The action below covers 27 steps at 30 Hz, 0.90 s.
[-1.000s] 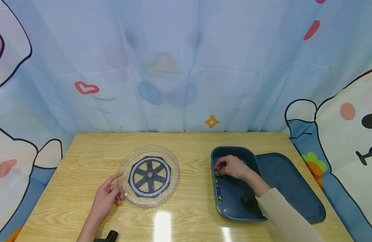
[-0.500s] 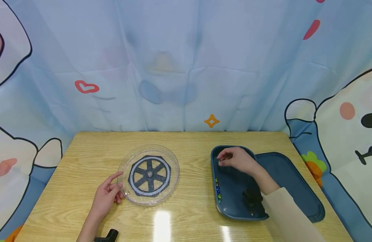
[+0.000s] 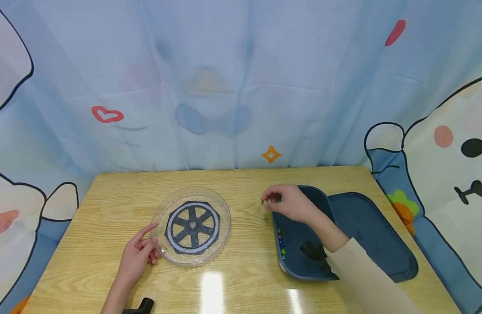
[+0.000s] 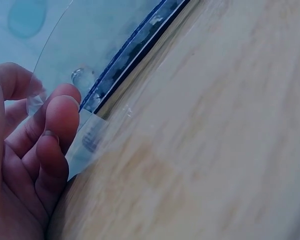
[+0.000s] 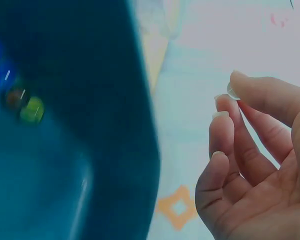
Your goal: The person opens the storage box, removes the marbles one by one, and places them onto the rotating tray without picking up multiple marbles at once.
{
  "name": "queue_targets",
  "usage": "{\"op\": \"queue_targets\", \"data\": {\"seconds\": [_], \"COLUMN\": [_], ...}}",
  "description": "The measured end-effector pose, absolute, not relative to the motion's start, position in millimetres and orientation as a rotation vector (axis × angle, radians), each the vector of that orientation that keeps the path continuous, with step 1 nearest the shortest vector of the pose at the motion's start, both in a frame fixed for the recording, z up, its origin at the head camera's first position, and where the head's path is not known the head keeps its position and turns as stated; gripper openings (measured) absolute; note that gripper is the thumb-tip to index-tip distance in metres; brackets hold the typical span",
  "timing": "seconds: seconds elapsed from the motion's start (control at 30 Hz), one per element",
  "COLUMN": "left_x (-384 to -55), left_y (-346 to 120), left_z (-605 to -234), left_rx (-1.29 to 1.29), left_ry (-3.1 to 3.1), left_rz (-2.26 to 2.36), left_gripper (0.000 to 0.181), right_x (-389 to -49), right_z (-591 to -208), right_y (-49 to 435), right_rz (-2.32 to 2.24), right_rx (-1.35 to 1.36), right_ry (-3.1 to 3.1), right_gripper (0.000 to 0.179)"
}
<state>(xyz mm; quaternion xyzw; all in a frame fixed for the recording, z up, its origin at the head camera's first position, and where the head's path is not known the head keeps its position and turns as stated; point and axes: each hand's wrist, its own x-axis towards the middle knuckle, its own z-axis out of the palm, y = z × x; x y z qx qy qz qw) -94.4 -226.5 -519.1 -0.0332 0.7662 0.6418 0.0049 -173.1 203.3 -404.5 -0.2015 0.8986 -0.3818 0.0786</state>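
At the left of the head view, my left hand (image 3: 136,258) pinches the near-left rim of a clear round dish (image 3: 224,218). A dark six-spoked wheel shape (image 3: 192,225) with a pale ring shows in the dish. One clear marble (image 4: 82,77) lies inside near my left fingertips. My right hand (image 3: 291,203) pinches a small glass marble (image 5: 232,92) between thumb and fingertips, just past the left edge of the dark blue tray (image 3: 300,266). In the tray, several coloured marbles (image 3: 281,244) sit in a row along its left wall.
A flat dark blue lid-like panel (image 3: 372,235) lies at the tray's right. Bare wooden table (image 3: 249,244) separates dish and tray. A patterned curtain (image 3: 209,87) hangs behind the table. A black item (image 3: 144,306) is beside my left wrist.
My right hand has lifted from inside the tray with the marble and moved left over its edge. The left hand has stayed at the dish. The head view has shifted slightly.
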Motion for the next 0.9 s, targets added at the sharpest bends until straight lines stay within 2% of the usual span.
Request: {"op": "queue_targets", "data": {"seconds": [0.43, 0.9], "left_x": [-96, -93], "left_y": [-228, -227], "left_z": [-520, -519], "left_rx": [-0.018, -0.039], "left_ry": [2.396, 2.38], "left_rz": [2.039, 2.036], "left_gripper": [0.041, 0.04], "right_x": [-180, -183], "right_z": [-404, -419], "right_y": [124, 75], "right_rz": [-0.962, -1.045], "right_rx": [-0.889, -0.916], "right_ry": [2.595, 2.439], "right_gripper": [0.009, 0.012]}}
